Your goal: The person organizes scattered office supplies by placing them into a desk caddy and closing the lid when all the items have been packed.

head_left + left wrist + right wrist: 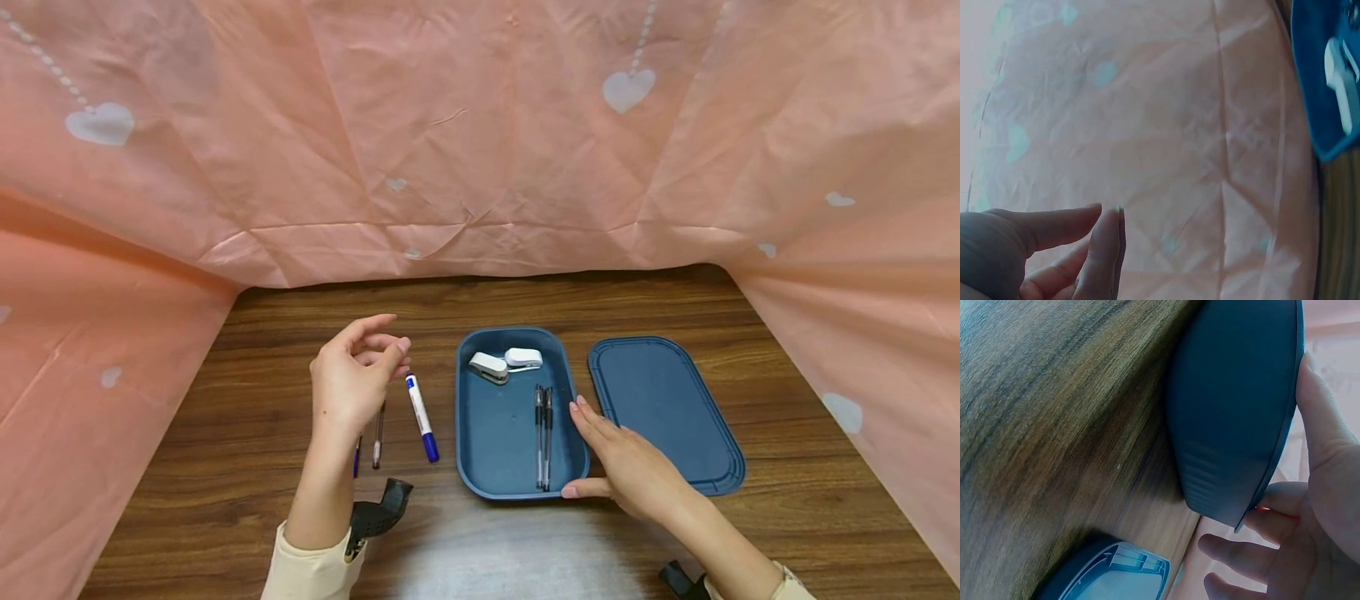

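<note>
A dark blue plastic box (495,442) stands on the table. In it lie two small white staplers (489,367) near the far end and two clear pens with black caps (543,437) along the right side. My right hand (630,467) touches the box's right rim, fingers fairly straight and thumb at the near corner. Raised over the table left of the box, my left hand (356,375) has loosely bent fingers and holds nothing visible. Below it lie a white marker with a blue cap (422,417) and a brownish pen (378,442). Another thin pen (356,458) is partly hidden by the left forearm.
The blue lid (667,408) lies flat on the wooden table (517,558), just right of the box. Pink cloth (480,167) with white hearts hangs behind the table and on both sides.
</note>
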Action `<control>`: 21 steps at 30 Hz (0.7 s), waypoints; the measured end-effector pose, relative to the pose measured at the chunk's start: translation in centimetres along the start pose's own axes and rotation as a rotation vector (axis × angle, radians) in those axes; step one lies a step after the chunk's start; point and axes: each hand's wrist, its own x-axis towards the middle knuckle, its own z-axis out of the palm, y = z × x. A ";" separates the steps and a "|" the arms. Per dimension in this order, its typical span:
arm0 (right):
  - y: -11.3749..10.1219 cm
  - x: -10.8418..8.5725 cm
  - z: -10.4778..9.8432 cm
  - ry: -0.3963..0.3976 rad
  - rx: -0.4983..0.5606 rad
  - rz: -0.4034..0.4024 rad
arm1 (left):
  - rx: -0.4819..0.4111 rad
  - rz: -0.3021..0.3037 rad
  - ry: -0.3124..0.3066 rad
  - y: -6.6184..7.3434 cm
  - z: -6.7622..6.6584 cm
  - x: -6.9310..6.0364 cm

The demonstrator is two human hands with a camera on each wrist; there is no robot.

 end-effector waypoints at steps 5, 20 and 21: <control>0.0 0.0 0.0 -0.001 0.000 0.000 | -0.005 0.009 0.037 0.0 -1.9 0.3; 0.0 -0.1 -0.1 0.011 -0.003 -0.001 | -0.031 -0.063 0.105 -3.4 -5.5 0.7; 0.0 -0.1 -0.1 0.011 0.000 -0.001 | -0.020 -0.078 0.101 -3.7 -5.7 0.7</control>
